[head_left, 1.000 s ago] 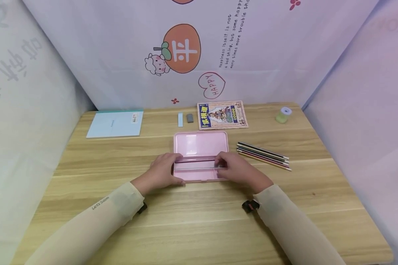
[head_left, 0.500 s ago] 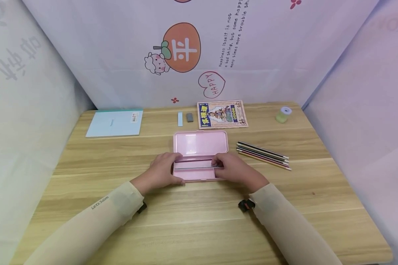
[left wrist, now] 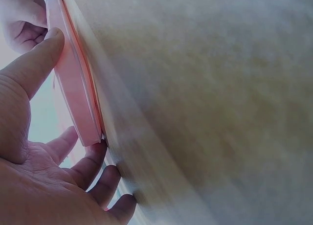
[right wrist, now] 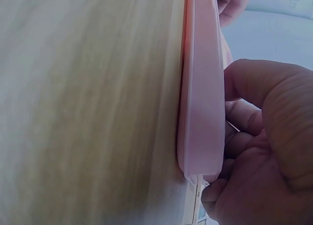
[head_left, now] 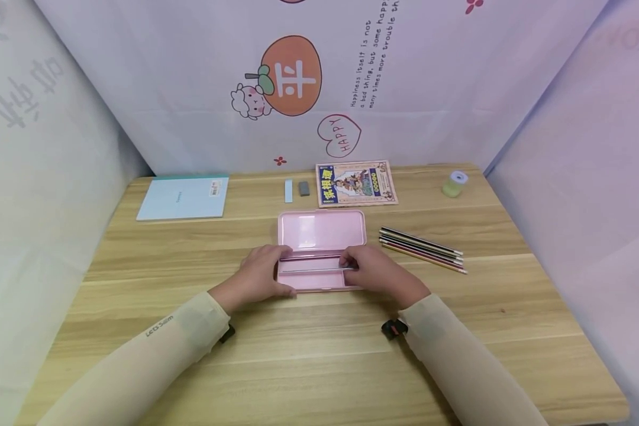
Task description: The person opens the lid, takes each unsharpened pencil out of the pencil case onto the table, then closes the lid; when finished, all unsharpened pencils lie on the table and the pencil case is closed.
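An open pink pencil case (head_left: 322, 232) lies on the table, its lid tipped back. My left hand (head_left: 259, 273) grips its left end, thumb (left wrist: 56, 39) against the front wall and fingers around the end and back. At the right end, my right hand (head_left: 377, 271) reaches into the case with bent fingers. Between its thumb and forefinger runs the end of a thin strip (head_left: 314, 270), which lies lengthwise through the case like a divider. In the right wrist view, the case's wall (right wrist: 205, 88) hides the fingertips.
Several pencils (head_left: 422, 249) lie right of the case. Behind it are a light blue strip (head_left: 289, 191), a grey eraser (head_left: 304, 189) and an illustrated booklet (head_left: 357, 183). A pale blue notebook (head_left: 183, 198) lies back left, a green-and-white pencil sharpener (head_left: 454, 184) back right.
My right hand has shifted slightly left along the case, its fingers closer around the strip's end. The left hand keeps its place on the case.
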The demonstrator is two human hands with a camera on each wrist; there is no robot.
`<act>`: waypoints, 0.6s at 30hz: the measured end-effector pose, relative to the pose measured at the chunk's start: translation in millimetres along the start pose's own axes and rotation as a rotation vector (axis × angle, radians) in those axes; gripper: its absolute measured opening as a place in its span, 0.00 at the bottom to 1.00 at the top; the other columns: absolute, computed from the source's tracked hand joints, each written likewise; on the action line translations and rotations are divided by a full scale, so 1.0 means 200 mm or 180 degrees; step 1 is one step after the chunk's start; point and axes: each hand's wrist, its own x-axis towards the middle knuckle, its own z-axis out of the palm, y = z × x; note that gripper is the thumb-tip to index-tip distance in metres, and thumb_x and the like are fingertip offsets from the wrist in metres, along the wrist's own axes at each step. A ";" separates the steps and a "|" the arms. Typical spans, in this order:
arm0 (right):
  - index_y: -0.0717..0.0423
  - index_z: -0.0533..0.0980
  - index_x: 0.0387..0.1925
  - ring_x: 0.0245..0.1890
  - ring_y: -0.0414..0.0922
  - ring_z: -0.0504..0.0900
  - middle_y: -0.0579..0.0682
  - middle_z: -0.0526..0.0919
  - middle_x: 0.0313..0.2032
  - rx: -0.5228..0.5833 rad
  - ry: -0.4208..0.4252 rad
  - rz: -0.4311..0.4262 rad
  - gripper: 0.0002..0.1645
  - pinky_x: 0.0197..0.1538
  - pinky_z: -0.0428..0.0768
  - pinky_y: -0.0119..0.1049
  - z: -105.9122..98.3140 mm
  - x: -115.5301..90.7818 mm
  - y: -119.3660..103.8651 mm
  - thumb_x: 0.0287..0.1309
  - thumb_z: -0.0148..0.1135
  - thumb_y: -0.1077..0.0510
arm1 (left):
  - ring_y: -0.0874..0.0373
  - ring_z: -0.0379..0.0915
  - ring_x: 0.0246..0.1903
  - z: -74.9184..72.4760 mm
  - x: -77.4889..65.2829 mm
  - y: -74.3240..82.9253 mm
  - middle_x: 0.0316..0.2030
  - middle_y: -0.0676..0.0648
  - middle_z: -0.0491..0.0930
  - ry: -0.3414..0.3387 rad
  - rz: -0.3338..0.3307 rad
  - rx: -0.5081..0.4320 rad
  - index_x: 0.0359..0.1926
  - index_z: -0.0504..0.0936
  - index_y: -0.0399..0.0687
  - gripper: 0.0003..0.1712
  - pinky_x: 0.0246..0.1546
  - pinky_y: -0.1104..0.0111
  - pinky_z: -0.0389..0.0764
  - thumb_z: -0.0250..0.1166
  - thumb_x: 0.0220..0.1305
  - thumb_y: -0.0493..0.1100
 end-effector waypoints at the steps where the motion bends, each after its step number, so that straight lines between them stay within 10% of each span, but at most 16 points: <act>1: 0.53 0.82 0.43 0.38 0.44 0.78 0.45 0.82 0.36 -0.0018 0.0008 -0.0023 0.08 0.47 0.81 0.40 0.00 0.00 0.00 0.62 0.70 0.59 | 0.43 0.59 0.72 0.00 0.00 0.00 0.69 0.41 0.70 0.0001 -0.0002 0.0003 0.74 0.68 0.45 0.55 0.74 0.46 0.56 0.84 0.49 0.57; 18: 0.47 0.81 0.40 0.40 0.46 0.78 0.44 0.82 0.38 0.0375 0.0208 -0.0052 0.04 0.46 0.81 0.39 0.00 -0.02 0.02 0.65 0.70 0.57 | 0.43 0.59 0.72 0.00 0.00 0.00 0.70 0.42 0.70 0.0014 -0.0020 -0.0047 0.74 0.68 0.45 0.55 0.74 0.46 0.55 0.84 0.49 0.57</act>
